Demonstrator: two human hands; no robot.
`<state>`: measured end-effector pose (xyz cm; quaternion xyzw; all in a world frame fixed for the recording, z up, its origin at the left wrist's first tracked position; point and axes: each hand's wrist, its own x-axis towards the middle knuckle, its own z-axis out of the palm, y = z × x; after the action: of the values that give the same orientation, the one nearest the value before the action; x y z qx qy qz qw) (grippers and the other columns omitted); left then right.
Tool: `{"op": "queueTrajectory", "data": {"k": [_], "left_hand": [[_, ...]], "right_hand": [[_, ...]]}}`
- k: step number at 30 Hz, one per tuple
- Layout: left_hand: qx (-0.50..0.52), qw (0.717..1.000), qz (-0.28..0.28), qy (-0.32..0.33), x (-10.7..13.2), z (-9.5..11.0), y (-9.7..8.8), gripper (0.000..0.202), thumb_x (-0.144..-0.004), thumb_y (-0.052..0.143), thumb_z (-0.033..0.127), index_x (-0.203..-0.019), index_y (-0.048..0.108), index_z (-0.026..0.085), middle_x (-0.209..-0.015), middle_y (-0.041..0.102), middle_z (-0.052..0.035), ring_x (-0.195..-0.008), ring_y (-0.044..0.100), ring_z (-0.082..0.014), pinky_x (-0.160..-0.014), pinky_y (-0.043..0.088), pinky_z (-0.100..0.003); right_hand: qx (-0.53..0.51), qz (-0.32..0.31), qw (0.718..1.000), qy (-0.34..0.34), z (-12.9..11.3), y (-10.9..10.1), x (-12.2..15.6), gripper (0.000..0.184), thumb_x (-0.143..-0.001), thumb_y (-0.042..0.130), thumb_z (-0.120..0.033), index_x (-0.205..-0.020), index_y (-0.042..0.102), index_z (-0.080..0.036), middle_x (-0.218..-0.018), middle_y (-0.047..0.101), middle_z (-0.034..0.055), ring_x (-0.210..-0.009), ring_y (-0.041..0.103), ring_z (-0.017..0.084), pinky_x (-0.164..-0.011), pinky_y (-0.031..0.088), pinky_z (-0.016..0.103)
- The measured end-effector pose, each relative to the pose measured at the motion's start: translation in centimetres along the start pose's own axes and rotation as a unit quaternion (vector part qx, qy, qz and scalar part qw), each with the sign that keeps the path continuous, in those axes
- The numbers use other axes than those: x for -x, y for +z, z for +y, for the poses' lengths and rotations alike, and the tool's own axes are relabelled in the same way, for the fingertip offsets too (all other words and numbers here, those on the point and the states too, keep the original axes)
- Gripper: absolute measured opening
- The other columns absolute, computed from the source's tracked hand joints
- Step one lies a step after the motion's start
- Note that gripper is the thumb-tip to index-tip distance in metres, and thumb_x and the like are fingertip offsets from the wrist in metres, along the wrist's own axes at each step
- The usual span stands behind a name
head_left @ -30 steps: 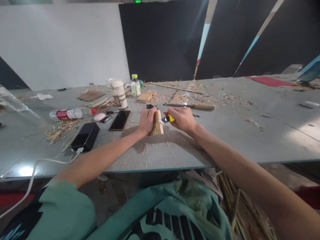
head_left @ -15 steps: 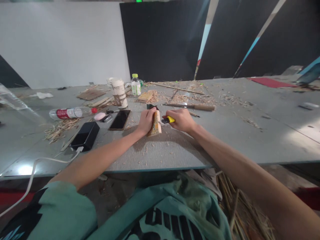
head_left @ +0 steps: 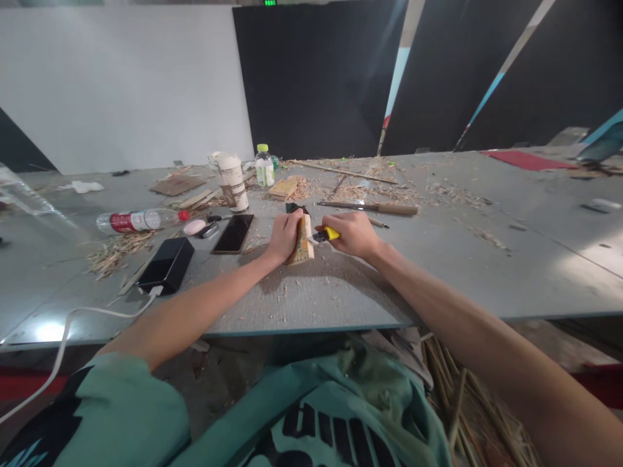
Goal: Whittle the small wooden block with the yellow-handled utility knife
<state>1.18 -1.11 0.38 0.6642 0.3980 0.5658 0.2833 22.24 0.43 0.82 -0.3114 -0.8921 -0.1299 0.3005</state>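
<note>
On grey tabletop (head_left: 462, 266), angular wooden block (head_left: 304, 246), yellow-handled knife (head_left: 331, 233), flaky shavings (head_left: 353, 193)

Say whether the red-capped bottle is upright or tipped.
Tipped: the plastic bottle lies lengthwise on the table, its red cap at the right end.

Wooden block (head_left: 308, 246) and yellow-and-black knife (head_left: 331, 233), side by side.
The block, pale on its right face and patterned yellow-orange on its left, runs lengthwise away from the viewer; the knife lies crosswise, blade pointing left at the block's right edge.
</note>
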Motion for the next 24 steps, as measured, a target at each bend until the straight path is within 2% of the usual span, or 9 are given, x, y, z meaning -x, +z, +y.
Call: {"op": "queueTrajectory", "data": {"k": [4, 8, 11, 14, 18, 24], "left_hand": [[-0.003, 0.999, -0.033, 0.014, 0.3, 0.0, 0.0, 0.05, -0.102, 0.044, 0.047, -0.058, 0.036, 0.023, -0.056, 0.035, 0.0022, -0.056, 0.035, -0.0147, -0.057, 0.027, -0.034], [-0.009, 0.998, -0.06, 0.03, 0.5, -0.2, 0.0, 0.05, -0.103, 0.043, 0.048, -0.06, 0.036, 0.023, -0.058, 0.036, 0.0018, -0.058, 0.035, -0.0152, -0.057, 0.025, -0.034], [-0.009, 0.998, -0.058, 0.037, 0.4, -0.3, 0.0, 0.051, -0.104, 0.042, 0.047, -0.06, 0.037, 0.022, -0.058, 0.036, 0.0018, -0.058, 0.035, -0.0152, -0.057, 0.025, -0.034], [0.0, 0.998, -0.054, 0.037, 0.4, -0.3, 0.1, 0.051, -0.104, 0.043, 0.048, -0.06, 0.037, 0.022, -0.058, 0.035, 0.002, -0.058, 0.034, -0.0152, -0.057, 0.024, -0.034], [0.002, 0.998, -0.05, 0.045, 0.4, -0.3, 0.1, 0.051, -0.103, 0.044, 0.048, -0.06, 0.036, 0.022, -0.058, 0.035, 0.0019, -0.057, 0.034, -0.015, -0.057, 0.024, -0.035], [-0.008, 1.0, -0.013, 0.018, 0.1, -0.3, 0.2, 0.055, -0.102, 0.044, 0.051, -0.056, 0.033, 0.023, -0.053, 0.03, 0.0026, -0.052, 0.031, -0.0143, -0.056, 0.022, -0.036]], "right_hand": [[0.029, 0.058, 0.997, 0.045, -0.1, -0.4, 0.0, 0.011, -0.088, 0.054, -0.024, -0.083, 0.063, -0.021, -0.075, 0.069, 0.0031, -0.061, 0.051, 0.015, -0.058, 0.022, 0.03], [0.022, 0.043, 0.999, 0.01, 0.0, -0.7, 0.0, 0.017, -0.094, 0.053, -0.029, -0.082, 0.063, -0.021, -0.073, 0.068, 0.003, -0.06, 0.05, 0.015, -0.057, 0.022, 0.031], [0.021, 0.037, 0.999, -0.007, 0.0, -0.7, -0.1, 0.03, -0.102, 0.05, -0.036, -0.078, 0.062, -0.021, -0.068, 0.064, 0.0031, -0.058, 0.047, 0.014, -0.057, 0.021, 0.031], [0.027, 0.035, 0.999, -0.009, -0.1, -0.8, -0.1, 0.036, -0.105, 0.048, -0.039, -0.077, 0.061, -0.021, -0.066, 0.063, 0.003, -0.057, 0.046, 0.014, -0.056, 0.02, 0.031], [0.04, 0.041, 0.998, 0.0, -0.2, -0.9, -0.2, 0.03, -0.103, 0.049, -0.036, -0.08, 0.063, -0.021, -0.07, 0.067, 0.0035, -0.06, 0.051, 0.015, -0.057, 0.021, 0.031], [0.079, 0.051, 0.994, 0.062, -0.8, -1.1, -0.4, 0.027, -0.103, 0.049, -0.033, -0.083, 0.063, -0.021, -0.076, 0.072, 0.0047, -0.062, 0.054, 0.015, -0.057, 0.021, 0.031]]}}
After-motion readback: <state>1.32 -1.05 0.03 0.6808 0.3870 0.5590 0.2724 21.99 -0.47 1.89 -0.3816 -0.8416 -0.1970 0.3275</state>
